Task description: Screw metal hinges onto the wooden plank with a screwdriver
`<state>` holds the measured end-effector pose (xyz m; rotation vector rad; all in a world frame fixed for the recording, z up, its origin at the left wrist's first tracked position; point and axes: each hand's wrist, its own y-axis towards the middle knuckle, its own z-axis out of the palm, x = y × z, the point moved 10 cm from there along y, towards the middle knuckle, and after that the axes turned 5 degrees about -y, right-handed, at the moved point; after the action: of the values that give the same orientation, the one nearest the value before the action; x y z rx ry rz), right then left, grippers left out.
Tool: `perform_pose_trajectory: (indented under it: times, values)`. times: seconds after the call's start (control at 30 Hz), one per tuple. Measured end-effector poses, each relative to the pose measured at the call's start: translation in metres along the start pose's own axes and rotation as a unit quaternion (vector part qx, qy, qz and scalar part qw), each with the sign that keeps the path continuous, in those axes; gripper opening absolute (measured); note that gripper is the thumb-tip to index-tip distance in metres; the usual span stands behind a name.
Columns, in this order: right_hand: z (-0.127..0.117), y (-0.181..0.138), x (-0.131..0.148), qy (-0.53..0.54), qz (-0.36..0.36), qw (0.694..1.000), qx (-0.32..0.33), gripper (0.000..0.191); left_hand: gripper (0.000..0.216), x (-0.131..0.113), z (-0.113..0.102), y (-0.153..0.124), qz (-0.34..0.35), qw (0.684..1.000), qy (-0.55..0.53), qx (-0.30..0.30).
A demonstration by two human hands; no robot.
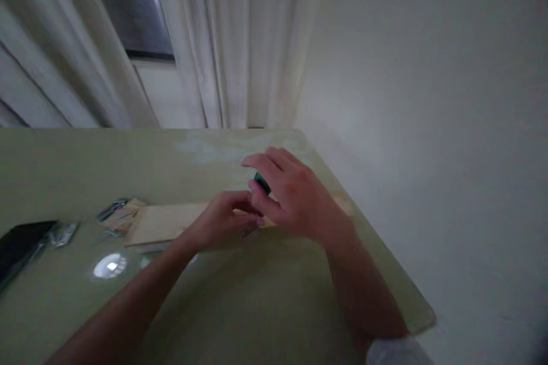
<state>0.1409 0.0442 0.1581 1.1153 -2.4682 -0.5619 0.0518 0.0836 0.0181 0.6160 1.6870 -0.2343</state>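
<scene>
Both hands meet over a pale wooden board [165,222] that lies flat on the green table [265,296]. My right hand [291,197] curls its fingers round a small green object [262,182], of which only a sliver shows. My left hand [225,218] rests on the board just left of it, fingers pinched together against the right hand's fingertips; what they pinch is hidden. The picture is dim and slightly blurred.
At the board's left end lie small shiny metal pieces [112,209]. A dark flat device [21,242] sits at the table's left edge, with a foil-like wrapper [63,234] beside it. Curtains [231,40] hang behind the table. The table's right edge meets a white wall [428,125].
</scene>
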Motion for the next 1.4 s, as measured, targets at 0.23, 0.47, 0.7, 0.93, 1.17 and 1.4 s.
perform_pose_trajectory:
  times: [0.23,0.47,0.7,0.93,1.17,1.4]
  values:
    - [-0.012,-0.003,-0.01,-0.086,0.083,0.992,-0.051,0.044,0.015,-0.005,-0.003,0.003,0.053,0.998,0.01,-0.015]
    - [-0.008,-0.002,0.003,0.067,-0.009,0.997,-0.025,0.038,0.016,-0.003,-0.001,0.001,0.055,0.998,0.017,0.009]
    - [0.009,-0.004,-0.014,0.011,0.1,0.993,0.054,0.034,0.011,-0.006,-0.008,0.001,0.036,0.999,0.025,-0.022]
    - [-0.005,-0.006,-0.005,0.035,0.073,0.997,0.01,0.045,0.021,0.003,-0.003,0.0,0.011,0.999,0.038,-0.023]
    - [-0.004,-0.005,-0.001,0.031,0.038,0.999,0.014,0.04,0.021,-0.01,0.006,0.001,0.048,0.998,0.021,0.018]
    - [-0.003,-0.004,-0.008,-0.006,0.081,0.997,0.004,0.025,0.011,0.002,-0.002,0.001,0.033,0.999,0.028,-0.023]
